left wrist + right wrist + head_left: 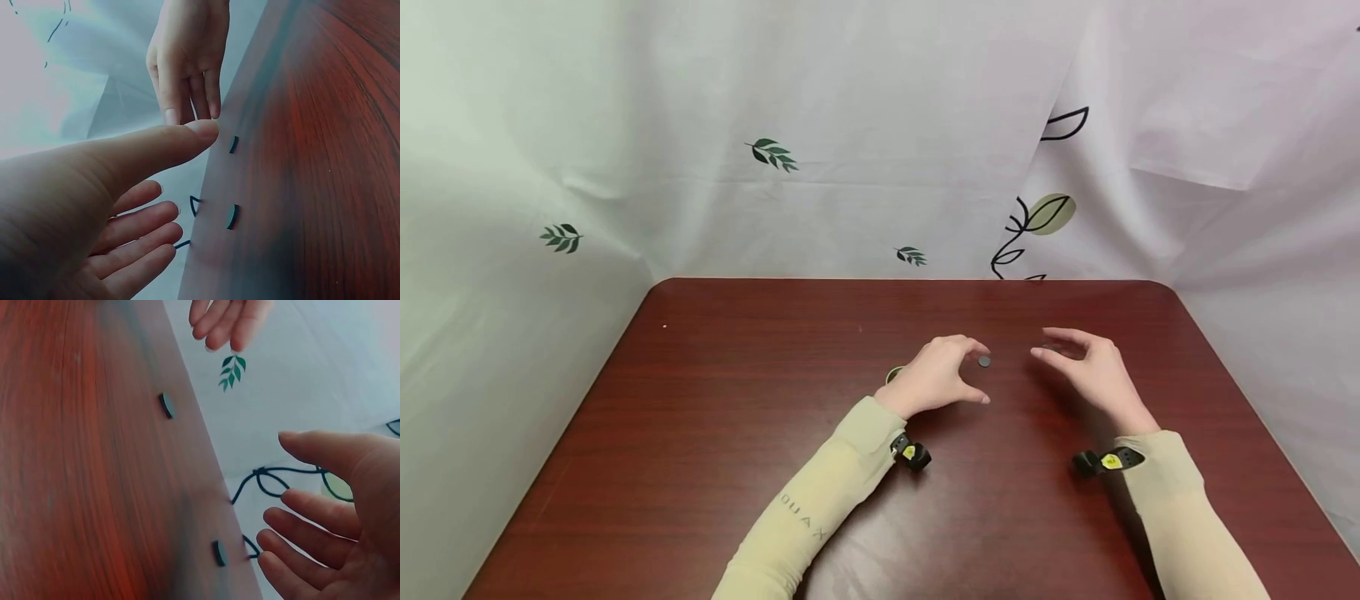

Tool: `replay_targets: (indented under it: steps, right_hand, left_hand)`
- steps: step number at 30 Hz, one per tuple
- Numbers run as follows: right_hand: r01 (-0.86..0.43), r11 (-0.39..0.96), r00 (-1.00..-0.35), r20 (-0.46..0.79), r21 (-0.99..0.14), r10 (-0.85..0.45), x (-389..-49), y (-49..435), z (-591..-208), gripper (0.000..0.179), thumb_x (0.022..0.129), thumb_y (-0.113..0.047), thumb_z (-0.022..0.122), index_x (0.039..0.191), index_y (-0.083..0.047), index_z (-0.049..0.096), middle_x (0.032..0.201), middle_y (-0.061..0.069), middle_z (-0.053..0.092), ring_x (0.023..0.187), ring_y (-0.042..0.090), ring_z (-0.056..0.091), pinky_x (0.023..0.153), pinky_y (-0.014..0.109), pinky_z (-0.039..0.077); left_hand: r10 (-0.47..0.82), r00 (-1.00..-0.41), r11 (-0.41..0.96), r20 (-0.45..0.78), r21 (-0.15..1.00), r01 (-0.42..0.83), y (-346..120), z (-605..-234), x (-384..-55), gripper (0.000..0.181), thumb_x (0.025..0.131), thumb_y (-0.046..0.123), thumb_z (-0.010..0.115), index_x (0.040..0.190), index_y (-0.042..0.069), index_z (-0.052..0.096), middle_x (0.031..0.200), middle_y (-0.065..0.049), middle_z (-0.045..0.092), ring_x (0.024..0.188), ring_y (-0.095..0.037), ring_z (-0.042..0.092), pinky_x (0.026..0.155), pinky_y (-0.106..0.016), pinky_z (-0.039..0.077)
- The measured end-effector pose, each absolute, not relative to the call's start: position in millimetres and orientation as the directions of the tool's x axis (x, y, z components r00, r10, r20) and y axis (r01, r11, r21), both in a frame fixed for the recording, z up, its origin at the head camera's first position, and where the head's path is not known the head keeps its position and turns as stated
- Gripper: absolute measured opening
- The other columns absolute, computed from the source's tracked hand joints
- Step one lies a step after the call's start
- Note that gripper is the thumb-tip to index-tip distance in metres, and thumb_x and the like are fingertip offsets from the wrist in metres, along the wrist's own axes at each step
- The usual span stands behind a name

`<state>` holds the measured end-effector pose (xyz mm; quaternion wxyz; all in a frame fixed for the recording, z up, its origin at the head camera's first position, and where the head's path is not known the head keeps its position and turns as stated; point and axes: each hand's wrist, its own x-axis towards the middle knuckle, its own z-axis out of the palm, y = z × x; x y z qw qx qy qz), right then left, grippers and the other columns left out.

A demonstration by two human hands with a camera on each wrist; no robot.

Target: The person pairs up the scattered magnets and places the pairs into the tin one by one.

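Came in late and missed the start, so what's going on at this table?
A person has both hands out over a reddish-brown table, and neither is holding anything. The left hand is open beside a small dark disc. The right hand is open near a second small disc, which shows only partly in the head view. In the wrist views, both discs lie on the tabletop, apart from the hands.
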<state>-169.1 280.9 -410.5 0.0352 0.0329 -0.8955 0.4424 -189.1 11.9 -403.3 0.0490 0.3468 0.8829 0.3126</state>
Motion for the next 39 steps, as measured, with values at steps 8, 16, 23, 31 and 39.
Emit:
replay_targets:
  steps: [8, 16, 23, 31, 39]
  right_hand:
    - [-0.059, 0.64, -0.996, 0.092, -0.766, 0.017, -176.1, 291.5, -409.5, 0.059, 0.09, -0.045, 0.077, 0.133, -0.005, 0.067, 0.122, 0.014, 0.07, 0.1, 0.007, 0.066, 0.08, 0.011, 0.044]
    - [-0.077, 0.678, -0.994, 0.111, -0.731, 0.006, -186.7, 301.1, -407.7, 0.058, 0.091, -0.044, 0.077, 0.131, -0.004, 0.068, 0.115, 0.013, 0.073, 0.093, -0.002, 0.064, 0.079, 0.011, 0.043]
    - [-0.067, 0.7, -0.997, 0.067, -0.711, -0.028, -194.5, 306.2, -411.7, 0.06, 0.09, -0.047, 0.076, 0.132, -0.005, 0.068, 0.126, 0.016, 0.068, 0.114, 0.029, 0.06, 0.086, 0.023, 0.042]
    - [-0.062, 0.714, -0.998, 0.025, -0.697, -0.062, -197.1, 308.3, -414.4, 0.056, 0.091, -0.04, 0.078, 0.13, -0.001, 0.068, 0.117, 0.016, 0.072, 0.103, 0.027, 0.069, 0.078, 0.014, 0.045]
    - [-0.101, 0.758, -0.994, 0.033, -0.644, -0.105, -196.4, 309.1, -418.4, 0.044, 0.092, -0.028, 0.078, 0.123, 0.003, 0.07, 0.104, 0.015, 0.074, 0.092, 0.027, 0.071, 0.074, 0.018, 0.047]
  left_hand:
    - [0.64, -0.765, 0.605, 0.074, 0.566, 0.561, 20.9, -400.2, -199.4, 0.061, 0.08, 0.03, 0.09, 0.132, 0.008, 0.065, 0.125, -0.001, 0.065, 0.114, -0.013, 0.06, 0.095, -0.02, 0.045]
    - [0.632, -0.774, 0.65, 0.04, 0.517, 0.557, 32.4, -398.6, -213.6, 0.057, 0.083, 0.03, 0.087, 0.132, 0.01, 0.066, 0.127, -0.001, 0.065, 0.119, -0.016, 0.058, 0.097, -0.023, 0.045]
    - [0.619, -0.785, 0.682, -0.017, 0.508, 0.526, 42.6, -402.1, -222.9, 0.055, 0.084, 0.029, 0.086, 0.132, 0.01, 0.067, 0.125, -0.002, 0.065, 0.116, -0.016, 0.059, 0.095, -0.023, 0.046]
    - [0.589, -0.804, 0.718, -0.088, 0.513, 0.47, 47.5, -409.4, -226.7, 0.046, 0.085, 0.024, 0.085, 0.127, 0.009, 0.071, 0.112, 0.0, 0.068, 0.102, -0.01, 0.061, 0.086, -0.018, 0.047]
    - [0.587, -0.804, 0.725, -0.097, 0.505, 0.469, 48.4, -412.7, -226.6, 0.03, 0.092, 0.017, 0.078, 0.121, 0.011, 0.075, 0.107, 0.003, 0.069, 0.099, -0.007, 0.063, 0.083, -0.017, 0.048]
